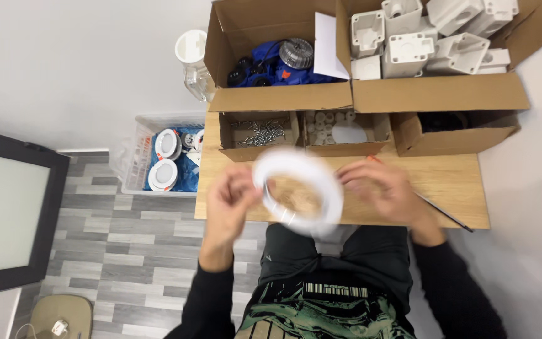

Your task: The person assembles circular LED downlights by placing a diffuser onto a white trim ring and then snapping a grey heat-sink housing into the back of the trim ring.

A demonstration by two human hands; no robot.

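Note:
A white ring-shaped part (298,164), blurred by motion, is held above the near edge of the small wooden table (453,182). My left hand (232,201) grips its left side. My right hand (381,188) is at its right side with fingers curled; the blur hides whether it grips the ring or something else. Through the ring's opening I see the wood of the table.
Small cardboard boxes hold screws (260,133) and white round caps (340,129). Behind them stand larger boxes with blue and black parts (277,66) and white plastic housings (434,34). A thin dark rod (443,213) lies at the table's right. A clear crate of round lamps (164,160) stands left on the floor.

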